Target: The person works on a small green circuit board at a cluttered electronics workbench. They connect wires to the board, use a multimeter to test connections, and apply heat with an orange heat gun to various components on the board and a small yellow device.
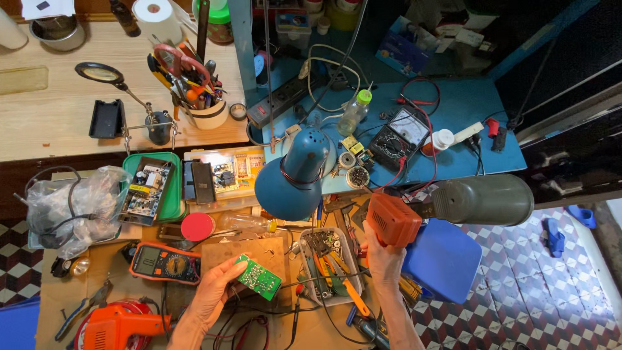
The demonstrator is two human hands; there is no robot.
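Head cam looks straight down on a very full workbench. Left hand is closed lightly on a small green circuit board, thumb and fingers pinching its near edge. The board sits tilted over a brown wood block, prob. so the flat face points up and is easy to see. Right hand is wrapped tight round the grip of an orange heat gun w/ a big grey barrel. The barrel points off to the right, away from the board, so the hot end is not near fingers or parts.

A blue desk lamp hangs just above the work spot, bent low to light it. An orange multimeter lies just left of the board, close enough to grab. A white tray of pliers and small tools sits between the two hands. A red lid lies behind the block. An orange drill rests at the near-left corner. A cup of scissors and pens stands further back on the wood shelf, well apart.
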